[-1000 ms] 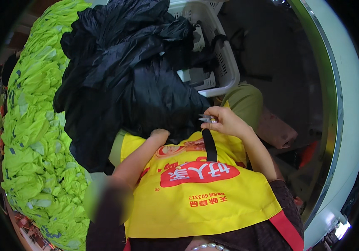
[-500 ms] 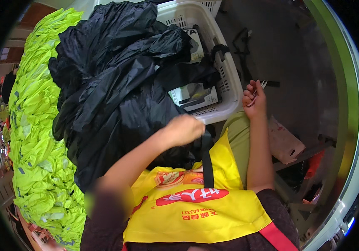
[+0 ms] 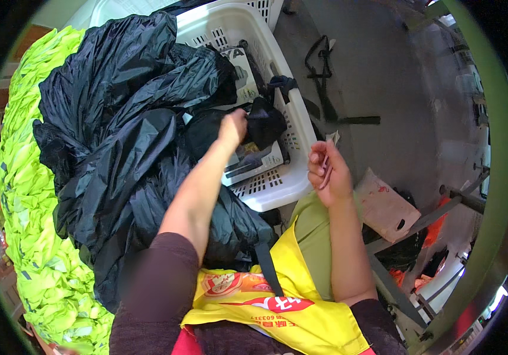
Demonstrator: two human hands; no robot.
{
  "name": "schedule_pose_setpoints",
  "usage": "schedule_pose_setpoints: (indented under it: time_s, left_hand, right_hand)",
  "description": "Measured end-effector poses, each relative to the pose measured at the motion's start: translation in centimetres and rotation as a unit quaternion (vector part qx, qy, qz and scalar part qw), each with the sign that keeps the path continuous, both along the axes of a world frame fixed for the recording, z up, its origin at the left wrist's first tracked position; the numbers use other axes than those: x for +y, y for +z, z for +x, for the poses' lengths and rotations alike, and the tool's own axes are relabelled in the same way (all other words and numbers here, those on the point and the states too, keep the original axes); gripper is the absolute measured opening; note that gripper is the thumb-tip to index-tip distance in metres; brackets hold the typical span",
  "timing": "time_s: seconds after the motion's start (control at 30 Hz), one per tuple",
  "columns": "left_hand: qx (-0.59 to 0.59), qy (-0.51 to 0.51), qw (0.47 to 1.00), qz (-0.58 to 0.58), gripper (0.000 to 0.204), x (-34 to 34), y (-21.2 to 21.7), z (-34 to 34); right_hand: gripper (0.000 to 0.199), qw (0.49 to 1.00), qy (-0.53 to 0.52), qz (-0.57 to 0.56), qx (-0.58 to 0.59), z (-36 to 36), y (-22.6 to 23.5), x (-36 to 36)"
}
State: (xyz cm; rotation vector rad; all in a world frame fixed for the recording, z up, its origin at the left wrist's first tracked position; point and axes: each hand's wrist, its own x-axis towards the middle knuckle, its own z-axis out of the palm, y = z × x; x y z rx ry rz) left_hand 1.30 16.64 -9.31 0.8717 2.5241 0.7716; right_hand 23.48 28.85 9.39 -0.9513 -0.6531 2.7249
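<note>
At far left of the frame we saw a big pile of neon yellow-green vests [image 3: 26, 236], running from upper left down to the lower edge. Just right of it, and partly on top of it, lay a heap of black shiny fabric [image 3: 118, 160], crumpled, spilling into the white plastic basket [image 3: 277, 189] in the upper centre.

Our left hand [image 3: 233, 127] was at centre frame, forearm coming up from the lower edge, reached into the basket. Fingers were closed on a black cloth piece [image 3: 265, 121] lying over the basket's contents; the grip looked firm, though the fingertips were hidden behind the hand. Under the cloth sat a flat printed packet [image 3: 257, 163], grey and white, w/ another one further back in the basket.

Right of centre, our right hand [image 3: 328, 171] was held up just beside the basket's near right corner, not touching it. Fingers were curled together, pinched on a small thin pale item [image 3: 332, 142] sticking up above the fingertips; too small to tell what it was.

Lower centre, a yellow apron [image 3: 301, 307] w/ a black strap covered our lap. Upper right, black straps [image 3: 325, 89] lay on the grey floor [image 3: 396, 71]. Further right a pale cardboard piece [image 3: 384, 207] sat near some metal frame bars.
</note>
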Motion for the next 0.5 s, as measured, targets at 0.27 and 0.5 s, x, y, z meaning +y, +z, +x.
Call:
schedule_pose_setpoints:
  time_s: [0.27, 0.5]
  left_hand:
    - [-0.209, 0.268, 0.803, 0.489, 0.022, -11.4, 22.5, 0.2]
    - [-0.055, -0.038, 0.985, 0.156, 0.013, -23.2, 16.6, 10.3]
  right_hand:
    - [0.028, 0.996, 0.038, 0.08, -0.015, -2.3, -3.5, 1.0]
    - [0.032, 0.978, 0.191, 0.083, -0.02, -3.8, -5.4, -5.5]
